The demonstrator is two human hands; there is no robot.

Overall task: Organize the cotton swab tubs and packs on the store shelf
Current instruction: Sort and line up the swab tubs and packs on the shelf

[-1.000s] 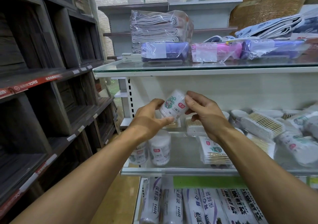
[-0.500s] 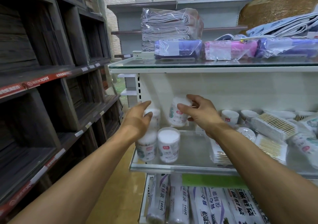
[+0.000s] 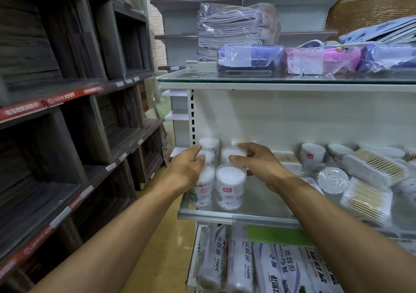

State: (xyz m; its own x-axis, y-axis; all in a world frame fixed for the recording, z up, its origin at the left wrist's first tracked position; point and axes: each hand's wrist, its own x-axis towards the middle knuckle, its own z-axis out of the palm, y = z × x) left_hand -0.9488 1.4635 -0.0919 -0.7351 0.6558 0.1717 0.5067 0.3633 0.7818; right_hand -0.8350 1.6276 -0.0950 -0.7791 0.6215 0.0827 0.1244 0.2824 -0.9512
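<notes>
Several clear cotton swab tubs stand in two rows at the left end of the glass shelf (image 3: 258, 219). My right hand (image 3: 258, 163) grips the rear right tub (image 3: 231, 152) from above, thumb and fingers around its lid. The fingers of my left hand (image 3: 185, 170) curl around the middle left tub (image 3: 208, 155). In front stand two tubs with red labels (image 3: 230, 186) (image 3: 202, 190), and another tub (image 3: 209, 143) stands at the back. Flat packs of wooden-stick swabs (image 3: 373, 166) (image 3: 367, 199) and more round tubs (image 3: 313, 155) lie untidily to the right.
A glass shelf (image 3: 202, 79) above carries wrapped purple and pink packages (image 3: 249, 57) and folded cloths. Rolls of bags (image 3: 239, 268) fill the shelf below. Dark wooden shelving (image 3: 67, 112) lines the left side of a narrow aisle.
One second ago both hands held a tub up in front of the shelf. That tub now stands in the right row, behind the front tub, and both hands are lower among the tubs.
</notes>
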